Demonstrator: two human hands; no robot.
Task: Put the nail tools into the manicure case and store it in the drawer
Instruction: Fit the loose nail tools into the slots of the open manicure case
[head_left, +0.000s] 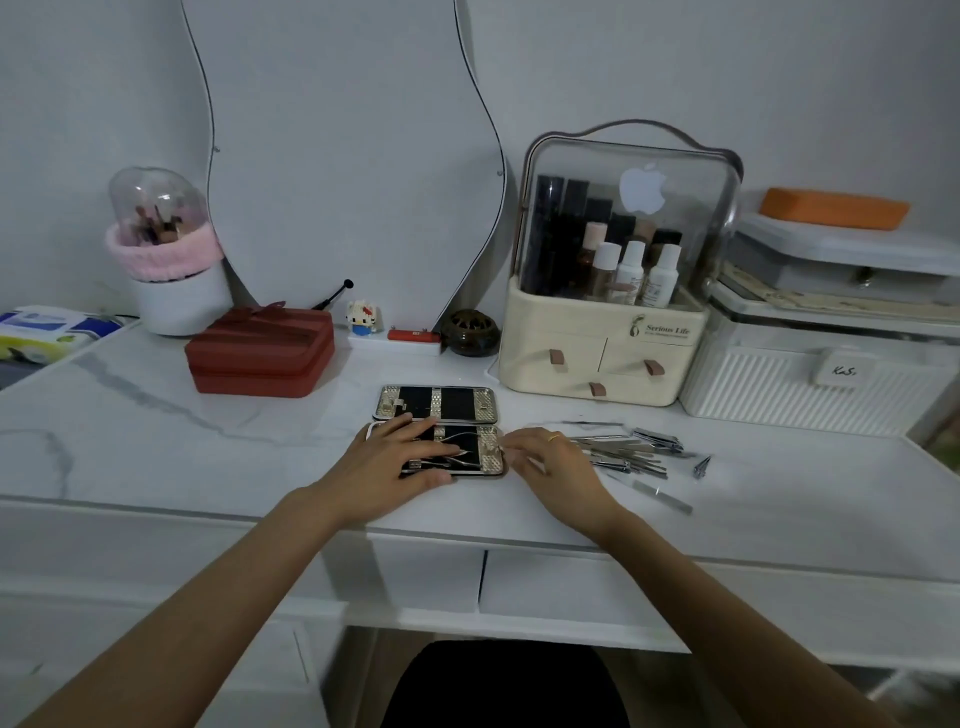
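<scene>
Left hand (400, 457) lies flat, fingers spread, on the open case (441, 434); right hand (550, 457) touches its right edge, fingers relaxed. Nail tools (631, 452) lie right of the case.

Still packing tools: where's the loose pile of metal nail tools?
In the head view, the metal nail tools lie on the white tabletop, just right of the right hand.

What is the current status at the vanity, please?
Left hand flat on open manicure case, right hand at its right edge. One nipper in case; loose nail tools wait at right. Nothing blocking.
</scene>
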